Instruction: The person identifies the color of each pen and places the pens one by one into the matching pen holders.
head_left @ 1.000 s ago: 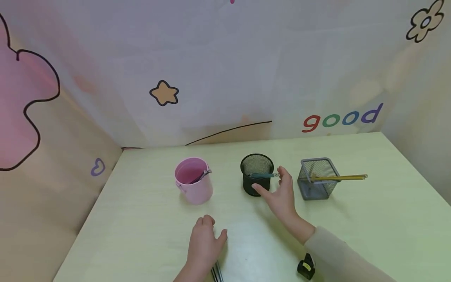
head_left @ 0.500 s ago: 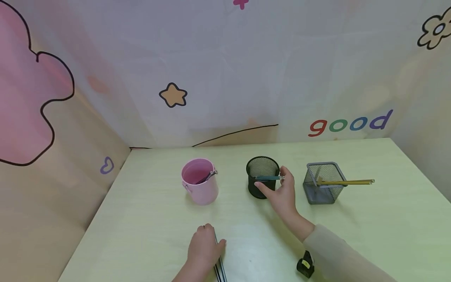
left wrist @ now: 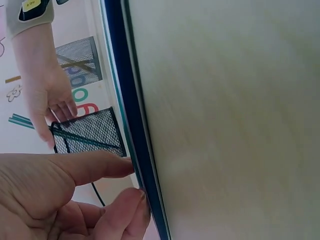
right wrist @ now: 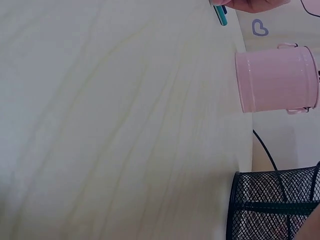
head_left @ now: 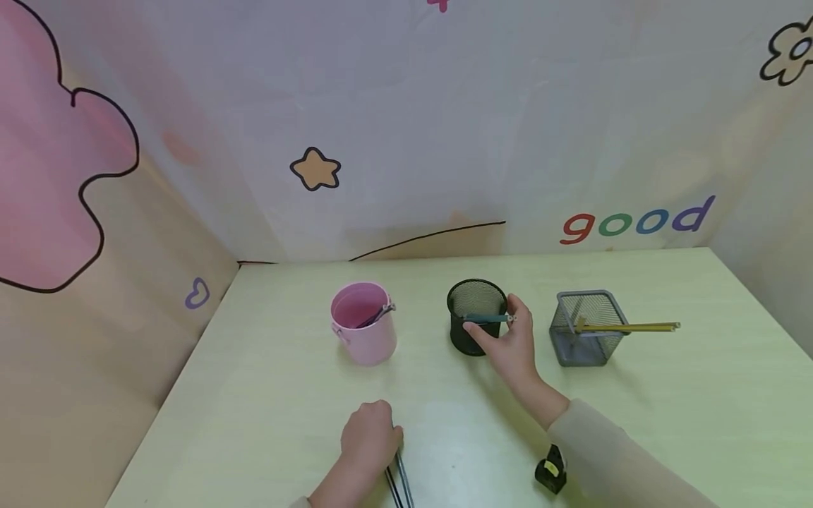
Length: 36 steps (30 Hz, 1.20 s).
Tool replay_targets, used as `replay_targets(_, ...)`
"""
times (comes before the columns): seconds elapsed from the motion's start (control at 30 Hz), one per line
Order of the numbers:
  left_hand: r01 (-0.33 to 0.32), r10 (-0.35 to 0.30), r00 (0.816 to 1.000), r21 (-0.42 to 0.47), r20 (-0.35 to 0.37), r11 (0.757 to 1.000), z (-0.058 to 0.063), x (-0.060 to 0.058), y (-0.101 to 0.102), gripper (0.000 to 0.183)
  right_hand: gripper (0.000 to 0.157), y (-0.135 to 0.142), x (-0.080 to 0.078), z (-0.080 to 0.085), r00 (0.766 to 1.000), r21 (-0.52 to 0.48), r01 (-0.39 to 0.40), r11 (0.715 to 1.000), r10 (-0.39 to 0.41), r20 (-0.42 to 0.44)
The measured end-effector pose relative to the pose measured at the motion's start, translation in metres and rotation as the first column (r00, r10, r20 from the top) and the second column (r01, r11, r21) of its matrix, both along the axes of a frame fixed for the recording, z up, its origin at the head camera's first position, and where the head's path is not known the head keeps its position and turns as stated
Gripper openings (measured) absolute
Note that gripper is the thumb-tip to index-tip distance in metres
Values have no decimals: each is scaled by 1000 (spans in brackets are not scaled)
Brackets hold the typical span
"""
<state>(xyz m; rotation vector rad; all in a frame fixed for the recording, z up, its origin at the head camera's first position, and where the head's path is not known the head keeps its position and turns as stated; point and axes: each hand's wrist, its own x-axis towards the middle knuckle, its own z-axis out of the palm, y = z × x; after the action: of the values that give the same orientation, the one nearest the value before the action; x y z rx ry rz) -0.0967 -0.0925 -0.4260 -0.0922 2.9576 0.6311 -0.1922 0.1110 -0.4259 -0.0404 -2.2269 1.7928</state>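
On the near part of the table, my left hand (head_left: 368, 437) pinches several long thin dark-blue and teal pencils (head_left: 404, 480). In the left wrist view, the thumb and fingertips meet at the edge of these pencils (left wrist: 131, 90). A round black mesh pen holder (head_left: 466, 342) stands upright further back, with teal pencils (head_left: 485, 318) leaning out over its rim. My right hand (head_left: 511, 349) grips its right side, thumb at the front near the rim and fingers behind. The right wrist view shows the mesh wall of the pen holder (right wrist: 270, 200) and only a sliver of that hand.
Left of the black pen holder is a pink bucket (head_left: 371, 346) with dark pencils inside. To the right stands a grey square mesh holder (head_left: 581, 346) with yellow pencils (head_left: 648, 327) sticking out. A small black device (head_left: 551, 471) with a yellow label sits at the right sleeve. Walls enclose the table.
My left hand has come down onto the pencils, its fingers closing in on them. My right hand has settled against the black pen holder. The head view has shifted slightly.
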Motion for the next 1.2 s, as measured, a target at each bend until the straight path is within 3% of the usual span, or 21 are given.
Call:
replay_targets(0.33, -7, 7, 1000, 25, 19, 1000, 0, -1, -4, 30, 84, -2, 1, -1, 999, -37, -36, 999, 35, -12)
replay_targets(0.6, -10, 11, 1000, 52, -16, 999, -3, -4, -2, 36, 86, -2, 0, 1, 999, -62, -44, 997, 42, -29)
replay_targets(0.87, -23, 21, 999, 68, 33, 997, -5, -7, 0, 37, 85, 1, 1, 2, 999, -43, -45, 998, 45, 4)
replay_targets(1.2, -13, 9, 999, 100, 43, 995, -5, -6, 1, 43, 86, 0, 0, 2, 999, -34, -44, 998, 45, 3)
